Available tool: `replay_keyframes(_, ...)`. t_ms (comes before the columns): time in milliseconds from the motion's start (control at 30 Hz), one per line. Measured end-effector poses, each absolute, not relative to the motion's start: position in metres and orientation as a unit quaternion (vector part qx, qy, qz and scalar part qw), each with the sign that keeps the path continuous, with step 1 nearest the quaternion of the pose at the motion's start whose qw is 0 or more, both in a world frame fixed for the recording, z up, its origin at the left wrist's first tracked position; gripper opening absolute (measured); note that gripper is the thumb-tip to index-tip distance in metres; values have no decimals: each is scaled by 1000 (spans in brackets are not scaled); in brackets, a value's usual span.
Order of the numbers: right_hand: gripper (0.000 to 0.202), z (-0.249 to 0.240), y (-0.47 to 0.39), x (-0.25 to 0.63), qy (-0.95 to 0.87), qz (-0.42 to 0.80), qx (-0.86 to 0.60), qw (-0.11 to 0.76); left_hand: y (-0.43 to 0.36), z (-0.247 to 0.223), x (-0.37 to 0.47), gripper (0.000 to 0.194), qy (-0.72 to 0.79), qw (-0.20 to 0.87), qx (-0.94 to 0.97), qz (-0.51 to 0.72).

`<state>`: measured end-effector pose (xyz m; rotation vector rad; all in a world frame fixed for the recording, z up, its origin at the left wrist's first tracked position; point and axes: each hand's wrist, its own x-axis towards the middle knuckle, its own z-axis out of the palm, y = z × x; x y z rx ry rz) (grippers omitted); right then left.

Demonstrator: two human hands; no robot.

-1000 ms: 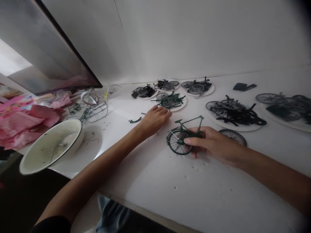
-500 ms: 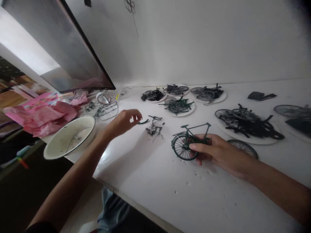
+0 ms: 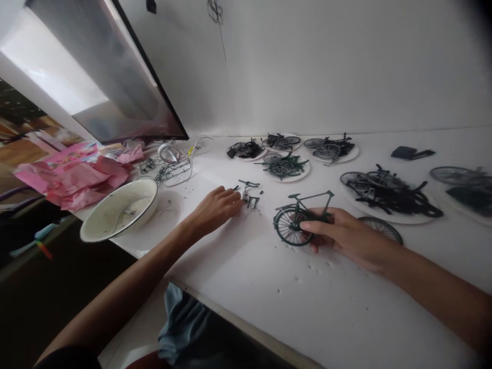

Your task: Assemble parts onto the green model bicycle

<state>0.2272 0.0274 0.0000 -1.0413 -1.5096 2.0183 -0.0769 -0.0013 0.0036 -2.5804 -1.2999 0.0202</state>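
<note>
A: ok so what's the right hand (image 3: 338,233) doing?

B: It's gripping a dark green model bicycle (image 3: 294,224), thumb pressing on the near side by the hub. The bike's standing upright, saddle facing up, and it's sitting over the middle of the white worktop (image 3: 246,297). Can't tell if the tyre's touching down tho.

A: and the left hand (image 3: 217,207)?

B: Reaching in with its back facing up, fingers curling down right beside some small loose parts (image 3: 251,201). The fingertips are hiding, so honestly can't tell if that grip is closing on anything.

A: what else is lying around?

B: A spare wheel (image 3: 382,227) is lying just behind the right wrist, which is partly covering it. One plate (image 3: 300,176) holding green parts (image 3: 284,165) is sitting farther back behind the bike, and a heap of black parts (image 3: 384,189) is lying on another plate (image 3: 400,219) to the right. Over left, a pale basin (image 3: 100,220) is sitting by the edge, crumpled pink paper (image 3: 77,179) is piling up beyond it, and a dark-framed screen (image 3: 126,97) is standing at the back.
</note>
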Motion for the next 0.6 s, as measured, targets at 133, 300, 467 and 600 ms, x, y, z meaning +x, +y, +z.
replay_keyframes(133,22,0,28,228,-543,724,-374,202,5,4,-74,16,-444,96,-891,-1)
replay_keyframes(300,21,-3,29,230,-551,725,-360,204,5,5,-67,9,-468,43,-883,-20)
replay_keyframes(467,21,-4,31,229,-540,731,-362,205,11,7,-62,13,-518,3,-855,-28)
replay_keyframes(600,21,-5,31,230,-540,734,-359,204,12,11,-64,14,-545,-23,-838,-27)
